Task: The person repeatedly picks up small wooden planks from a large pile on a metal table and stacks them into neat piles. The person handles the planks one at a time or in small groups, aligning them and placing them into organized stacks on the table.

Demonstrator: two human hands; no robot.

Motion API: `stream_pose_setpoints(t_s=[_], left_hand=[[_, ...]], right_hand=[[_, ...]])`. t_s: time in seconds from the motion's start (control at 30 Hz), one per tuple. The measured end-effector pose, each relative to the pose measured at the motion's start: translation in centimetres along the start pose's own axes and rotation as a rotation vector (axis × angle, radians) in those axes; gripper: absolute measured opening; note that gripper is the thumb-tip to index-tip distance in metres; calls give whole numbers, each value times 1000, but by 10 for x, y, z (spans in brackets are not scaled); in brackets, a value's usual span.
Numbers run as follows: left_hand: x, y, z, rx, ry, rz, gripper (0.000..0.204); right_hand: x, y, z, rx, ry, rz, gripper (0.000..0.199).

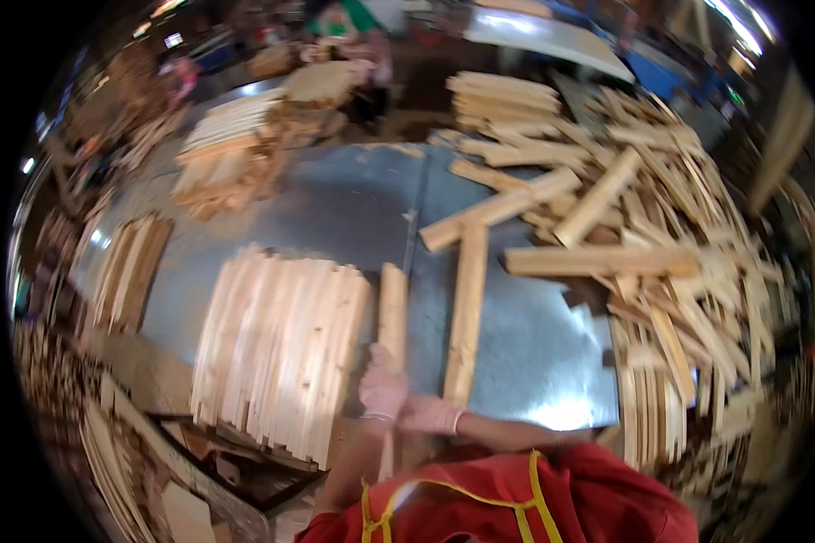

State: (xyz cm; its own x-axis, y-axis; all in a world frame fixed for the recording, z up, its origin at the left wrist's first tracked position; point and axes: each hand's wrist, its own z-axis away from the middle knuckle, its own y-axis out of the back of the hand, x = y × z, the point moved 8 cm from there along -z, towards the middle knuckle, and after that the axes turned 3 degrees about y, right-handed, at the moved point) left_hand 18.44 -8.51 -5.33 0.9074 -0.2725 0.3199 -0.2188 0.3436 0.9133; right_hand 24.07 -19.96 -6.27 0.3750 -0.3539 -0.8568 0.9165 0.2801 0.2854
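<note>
My left hand [382, 389], in a pink glove, is closed around the near end of a long pale wooden slat [392, 312] that lies on the metal table top [353, 204]. My right hand [428, 414], also in a pink glove, sits just beside the left one at the near end of a second slat [466, 308]; whether it grips that slat I cannot tell. To the left of the slat in my left hand lies a neat row of many similar slats [281, 348].
A big loose heap of wooden strips [643, 208] covers the right side of the table. More stacks of slats [231, 154] stand at the far left, and another stack [127, 271] at the left edge. Wood scraps lie below the near table edge.
</note>
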Motion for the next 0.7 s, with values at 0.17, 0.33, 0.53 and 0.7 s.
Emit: stream_pose_setpoints(t_s=[0.17,0.33,0.53,0.7], left_hand=[[-79,4,9,223,-54,-476,83],[-22,16,9,467,-304,-611,86],[163,-43,20,-56,-384,-243,87],[140,-53,0,-218,-130,164,85]], right_hand=[[80,118,36,405,69,-326,50],[184,282,115,1226,-30,-1298,83],[211,333,95,1519,247,-1757,44],[141,323,147,1442,225,-1101,30]])
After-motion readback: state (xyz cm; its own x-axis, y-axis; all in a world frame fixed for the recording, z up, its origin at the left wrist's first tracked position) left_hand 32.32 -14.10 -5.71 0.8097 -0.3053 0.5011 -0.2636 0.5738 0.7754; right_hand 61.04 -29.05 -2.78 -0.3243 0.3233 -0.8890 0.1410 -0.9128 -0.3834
